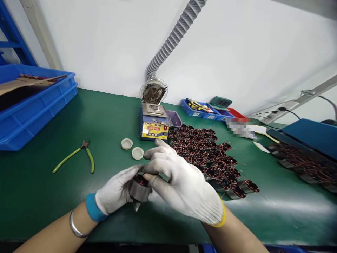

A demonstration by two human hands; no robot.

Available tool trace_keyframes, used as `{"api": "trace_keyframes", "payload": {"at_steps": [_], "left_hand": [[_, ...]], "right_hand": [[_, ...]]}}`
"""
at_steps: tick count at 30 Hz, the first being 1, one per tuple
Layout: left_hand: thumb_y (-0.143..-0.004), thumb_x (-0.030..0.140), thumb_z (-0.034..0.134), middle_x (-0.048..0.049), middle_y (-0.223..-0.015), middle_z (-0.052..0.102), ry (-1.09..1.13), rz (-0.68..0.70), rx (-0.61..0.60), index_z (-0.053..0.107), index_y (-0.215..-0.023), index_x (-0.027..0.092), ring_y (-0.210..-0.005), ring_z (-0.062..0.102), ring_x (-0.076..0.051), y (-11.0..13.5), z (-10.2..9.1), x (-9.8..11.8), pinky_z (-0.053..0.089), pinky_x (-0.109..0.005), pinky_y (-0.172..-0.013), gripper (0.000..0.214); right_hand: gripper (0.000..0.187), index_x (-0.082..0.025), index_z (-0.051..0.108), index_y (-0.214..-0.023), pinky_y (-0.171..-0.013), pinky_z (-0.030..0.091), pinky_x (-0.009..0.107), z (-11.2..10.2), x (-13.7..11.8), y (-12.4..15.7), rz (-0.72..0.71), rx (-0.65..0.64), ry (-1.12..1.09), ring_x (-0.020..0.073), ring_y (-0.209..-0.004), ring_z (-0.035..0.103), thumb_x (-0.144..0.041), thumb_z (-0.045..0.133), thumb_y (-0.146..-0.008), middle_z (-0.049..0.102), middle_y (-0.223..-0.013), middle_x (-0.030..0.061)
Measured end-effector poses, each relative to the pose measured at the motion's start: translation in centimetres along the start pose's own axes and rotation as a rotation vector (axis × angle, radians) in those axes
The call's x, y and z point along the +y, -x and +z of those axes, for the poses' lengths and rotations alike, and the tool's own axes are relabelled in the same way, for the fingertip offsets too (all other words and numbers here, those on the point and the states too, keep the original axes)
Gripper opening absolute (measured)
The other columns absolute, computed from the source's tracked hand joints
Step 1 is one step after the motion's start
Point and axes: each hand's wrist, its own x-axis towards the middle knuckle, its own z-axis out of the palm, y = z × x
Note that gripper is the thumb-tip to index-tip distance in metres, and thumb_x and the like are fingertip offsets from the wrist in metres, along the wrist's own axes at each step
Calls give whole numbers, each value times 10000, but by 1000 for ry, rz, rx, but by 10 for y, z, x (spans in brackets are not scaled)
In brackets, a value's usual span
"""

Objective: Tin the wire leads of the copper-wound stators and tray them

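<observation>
My left hand (116, 189), in a white glove with a blue cuff, is closed around a motor stator (140, 190) with a grey metal shell and dark copper windings on top. The stator is held slightly tilted above the near part of the table. My right hand (176, 179), in a white glove with a yellow cuff, has its thumb and index finger closed at the stator's top edge. Whether a wire end lies between those fingertips is hidden. Just beyond the hands sit two small round white dishes (137, 153) (126, 143).
Many wound stators (202, 147) stand grouped on the green table (105, 116). Behind them is a solder pot (154, 121) under a grey hose (176, 33). Green-handled cutters (84, 147) lie left, near a blue crate (47, 102). Tool bins (196, 108) and another blue bin (308, 140) are right.
</observation>
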Motion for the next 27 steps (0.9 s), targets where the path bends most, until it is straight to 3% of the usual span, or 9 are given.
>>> {"api": "trace_keyframes", "payload": {"at_steps": [5,11,14,19,27], "left_hand": [[-687,322,843,-45,-978,643,-155,183,233,585,-1199,186,-843,613,-174,4,7,12,506,-276,-732,589],[-615,212,854,-61,-929,668,-357,105,212,620,-972,153,-859,626,-208,-4,4,0,493,-329,-810,431],[-582,131,842,-43,-929,668,-541,137,213,604,-968,179,-865,632,-212,-3,5,-5,494,-320,-811,456],[-592,201,858,-61,-979,674,-785,282,324,622,-1022,184,-912,632,-234,4,6,-3,489,-325,-840,491],[-540,137,879,-63,-964,687,-692,358,389,664,-971,196,-899,643,-238,4,11,-19,502,-335,-829,486]], "right_hand": [[129,-202,577,-755,-1140,317,510,25,17,24,143,144,-169,202,-1008,632,-133,535,-855,662,-823,36],[146,-216,586,-677,-1079,388,448,43,23,37,394,238,-385,223,-1030,644,-164,564,-812,693,-800,34],[139,-215,599,-680,-1030,430,416,43,25,41,432,264,-461,231,-1011,655,-194,572,-815,692,-755,39],[217,-211,553,-640,-1022,426,423,50,28,54,465,317,-543,234,-996,642,-268,569,-849,642,-706,43],[309,-206,571,-609,-915,482,411,71,21,74,609,393,-787,272,-986,639,-413,629,-831,629,-682,62]]}}
